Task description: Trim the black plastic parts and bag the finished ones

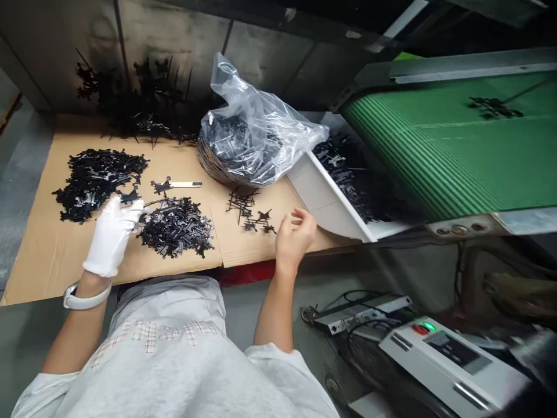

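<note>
**Left hand** [112,237] in a white glove, fingers [133,211] closed on a black moulded plastic piece [129,197], between two piles of similar black pieces [174,227]. **Right hand** [296,238], bare, fingers [300,216] loosely curled and holding nothing, above a cardboard sheet [52,261], near a white tray [324,194].

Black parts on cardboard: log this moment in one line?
left hand: white-gloved, at black parts | right hand: bare, open, by white tray
</note>
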The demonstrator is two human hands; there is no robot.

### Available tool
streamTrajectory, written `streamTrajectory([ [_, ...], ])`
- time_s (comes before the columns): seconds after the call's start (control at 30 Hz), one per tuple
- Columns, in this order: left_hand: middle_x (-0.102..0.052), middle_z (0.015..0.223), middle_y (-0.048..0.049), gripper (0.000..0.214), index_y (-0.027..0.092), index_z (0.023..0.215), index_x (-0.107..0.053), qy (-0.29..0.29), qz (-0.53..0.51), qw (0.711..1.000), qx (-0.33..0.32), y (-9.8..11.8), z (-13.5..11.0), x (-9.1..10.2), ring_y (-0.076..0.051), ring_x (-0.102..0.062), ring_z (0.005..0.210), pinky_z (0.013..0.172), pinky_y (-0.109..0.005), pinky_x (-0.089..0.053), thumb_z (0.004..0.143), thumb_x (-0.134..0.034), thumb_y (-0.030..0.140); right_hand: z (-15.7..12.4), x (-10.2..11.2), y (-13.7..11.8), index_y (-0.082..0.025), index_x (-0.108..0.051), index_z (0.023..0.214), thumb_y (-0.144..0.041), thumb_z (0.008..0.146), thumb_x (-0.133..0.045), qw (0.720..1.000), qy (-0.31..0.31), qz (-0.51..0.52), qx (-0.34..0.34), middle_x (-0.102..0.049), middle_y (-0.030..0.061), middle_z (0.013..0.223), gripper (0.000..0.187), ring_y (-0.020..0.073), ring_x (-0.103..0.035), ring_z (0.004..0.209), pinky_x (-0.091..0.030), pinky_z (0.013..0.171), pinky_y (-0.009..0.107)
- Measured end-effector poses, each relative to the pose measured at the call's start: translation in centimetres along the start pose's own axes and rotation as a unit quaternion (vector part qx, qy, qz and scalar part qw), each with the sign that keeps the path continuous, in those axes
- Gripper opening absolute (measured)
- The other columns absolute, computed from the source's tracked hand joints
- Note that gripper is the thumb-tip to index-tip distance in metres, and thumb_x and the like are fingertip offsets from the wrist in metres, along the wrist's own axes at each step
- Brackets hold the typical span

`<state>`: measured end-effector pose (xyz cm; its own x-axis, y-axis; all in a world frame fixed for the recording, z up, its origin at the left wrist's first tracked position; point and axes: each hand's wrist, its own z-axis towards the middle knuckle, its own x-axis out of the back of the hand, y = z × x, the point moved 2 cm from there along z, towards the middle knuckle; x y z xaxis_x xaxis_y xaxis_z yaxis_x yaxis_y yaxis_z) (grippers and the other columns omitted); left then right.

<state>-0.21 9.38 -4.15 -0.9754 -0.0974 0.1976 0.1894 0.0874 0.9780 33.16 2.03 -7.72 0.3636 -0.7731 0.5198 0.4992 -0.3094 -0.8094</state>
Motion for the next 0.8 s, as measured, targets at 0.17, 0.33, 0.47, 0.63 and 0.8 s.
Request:
streamTrajectory([
  [0.17, -0.069, 0.095, -0.0028, 0.021, 0.023, 0.092, -0.043, 0.131, -0.109, 0.985, -0.003, 0.2, -0.9, -2.2, -0.013, -0.068, 0.087, 0.076, -0.024, -0.053, 0.081, -0.058, 0.033, -9.3, -4.8, -10.3, -0.023, -0.044, 0.132, -0.047, 0.093, -0.047, 0.923, -0.314, 0.163, 0.153, -0.063, 0.0046, 0.085, 0.046, 0.0187, -0.061, 0.072, -0.051, 0.065, 0.031],
  [0.33, -0.066, 0.087, -0.0011, 0.017, 0.022, 0.085, -0.048, 0.097, -0.072, 0.992, -0.017, -0.6, -1.4, -1.7, -0.012, -0.064, 0.084, 0.08, -0.024, -0.052, 0.08, -0.06, 0.034, -12.5, -10.7, -16.4, -0.02, -0.057, 0.106, -0.038, 0.102, -0.028, 0.874, -0.362, 0.162, 0.281, -0.067, 0.0083, 0.094, 0.035, 0.0192, -0.065, 0.082, -0.048, 0.073, 0.03],
  [0.47, -0.067, 0.102, -0.0063, 0.033, 0.02, 0.103, -0.057, 0.08, -0.035, 0.995, -0.044, -0.5, -1.6, 1.6, -0.013, -0.065, 0.083, 0.073, -0.023, -0.052, 0.088, -0.049, 0.049, -11.8, -11.1, -17.4, -0.02, -0.057, 0.099, -0.036, 0.103, -0.023, 0.849, -0.366, 0.052, 0.376, -0.068, 0.0088, 0.092, 0.038, 0.0187, -0.062, 0.073, -0.038, 0.06, 0.029],
  [0.63, -0.064, 0.069, -0.004, 0.036, 0.018, 0.094, -0.062, 0.179, 0.139, 0.974, -0.02, 0.0, -0.4, 3.2, -0.015, -0.062, 0.06, 0.059, -0.025, -0.045, 0.094, -0.038, 0.045, -13.2, -10.4, -18.1, -0.018, -0.058, 0.097, -0.031, 0.104, -0.021, 0.788, -0.4, -0.005, 0.469, -0.067, 0.0078, 0.087, 0.04, 0.0168, -0.06, 0.069, -0.027, 0.053, 0.029],
  [0.8, -0.072, 0.094, -0.0087, 0.015, 0.017, 0.091, -0.064, 0.231, 0.113, 0.966, -0.03, -1.0, 1.2, 2.5, -0.017, -0.068, 0.086, 0.071, -0.023, -0.049, 0.086, -0.053, 0.025, -13.7, -11.4, -18.5, -0.016, -0.058, 0.095, -0.028, 0.103, -0.026, 0.783, -0.414, 0.021, 0.464, -0.064, 0.0067, 0.083, 0.035, 0.015, -0.057, 0.068, -0.028, 0.055, 0.027],
])
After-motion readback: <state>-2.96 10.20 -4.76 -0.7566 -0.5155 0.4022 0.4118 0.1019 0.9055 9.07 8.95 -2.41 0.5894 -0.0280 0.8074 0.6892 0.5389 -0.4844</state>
